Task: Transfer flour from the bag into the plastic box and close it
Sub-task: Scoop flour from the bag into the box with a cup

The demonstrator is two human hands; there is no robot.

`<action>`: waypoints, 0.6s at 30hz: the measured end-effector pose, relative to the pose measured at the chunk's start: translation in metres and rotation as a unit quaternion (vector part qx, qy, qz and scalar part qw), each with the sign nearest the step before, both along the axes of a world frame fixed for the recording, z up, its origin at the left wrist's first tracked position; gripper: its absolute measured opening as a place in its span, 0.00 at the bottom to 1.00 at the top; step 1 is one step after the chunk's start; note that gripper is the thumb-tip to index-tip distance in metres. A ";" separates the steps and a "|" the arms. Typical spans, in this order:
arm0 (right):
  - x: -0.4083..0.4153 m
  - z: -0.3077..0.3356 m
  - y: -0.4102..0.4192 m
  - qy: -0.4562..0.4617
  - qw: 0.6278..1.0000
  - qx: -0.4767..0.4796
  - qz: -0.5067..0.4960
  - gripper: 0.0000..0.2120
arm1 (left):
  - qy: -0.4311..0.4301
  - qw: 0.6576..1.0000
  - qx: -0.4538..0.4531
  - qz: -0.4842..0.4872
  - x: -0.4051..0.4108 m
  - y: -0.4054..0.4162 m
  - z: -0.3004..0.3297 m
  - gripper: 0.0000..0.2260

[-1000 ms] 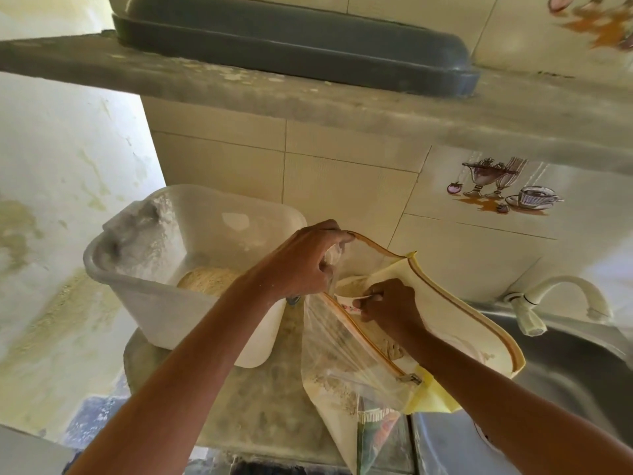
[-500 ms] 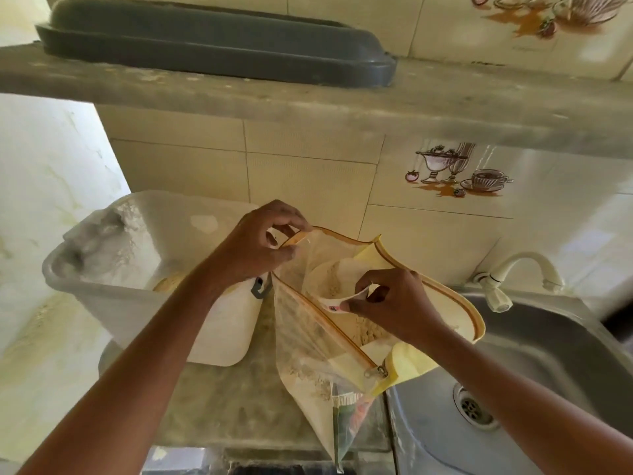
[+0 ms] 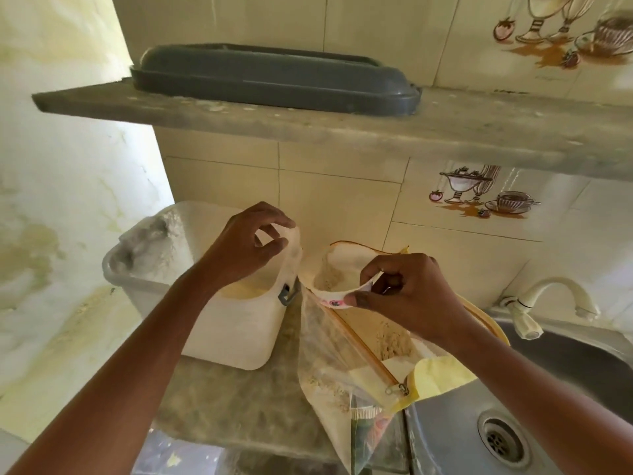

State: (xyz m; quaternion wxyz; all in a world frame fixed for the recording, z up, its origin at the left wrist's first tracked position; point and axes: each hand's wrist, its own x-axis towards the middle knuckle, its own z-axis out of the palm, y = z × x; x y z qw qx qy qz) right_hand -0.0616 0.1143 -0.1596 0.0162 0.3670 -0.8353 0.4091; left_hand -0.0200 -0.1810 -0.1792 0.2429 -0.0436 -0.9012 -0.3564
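A white plastic box [image 3: 236, 337] with flour in it stands on the stone counter, left of centre. My left hand [image 3: 246, 248] is at its near right corner and pinches the box's rim between thumb and forefinger. Just right of the box stands the clear zip bag [image 3: 329, 358] with yellow trim, its mouth open and brownish flour inside. My right hand [image 3: 407, 296] pinches the rim of a small white cup [image 3: 334, 291] with a pink print. The cup holds flour and sits over the bag's mouth. The box's grey lid [image 3: 274, 77] lies on the shelf above.
A concrete shelf [image 3: 445, 132] juts out above the counter at head height. A steel sink [image 3: 565, 371] with a drain and a white tap [image 3: 548, 299] lies to the right. The tiled wall is close behind, and a painted wall is on the left.
My left hand has let go of the bag's edge and moved left to the box's corner. My right hand has lifted the cup up to the bag's mouth. The view has tilted upward.
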 end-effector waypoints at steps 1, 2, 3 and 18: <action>-0.001 0.002 -0.006 0.004 1.000 -0.004 0.007 0.12 | -0.003 1.000 -0.001 0.017 0.003 -0.007 0.000 0.11; -0.001 0.005 -0.016 0.009 1.000 -0.007 0.016 0.13 | -0.003 0.999 -0.002 0.038 0.007 -0.017 0.000 0.11; -0.002 0.008 -0.024 0.011 1.000 -0.010 0.021 0.13 | -0.006 0.998 -0.001 0.060 0.011 -0.026 -0.001 0.10; -0.022 -0.023 -0.205 0.022 0.991 0.103 0.087 0.15 | -0.069 0.969 0.015 0.238 0.063 -0.133 -0.020 0.09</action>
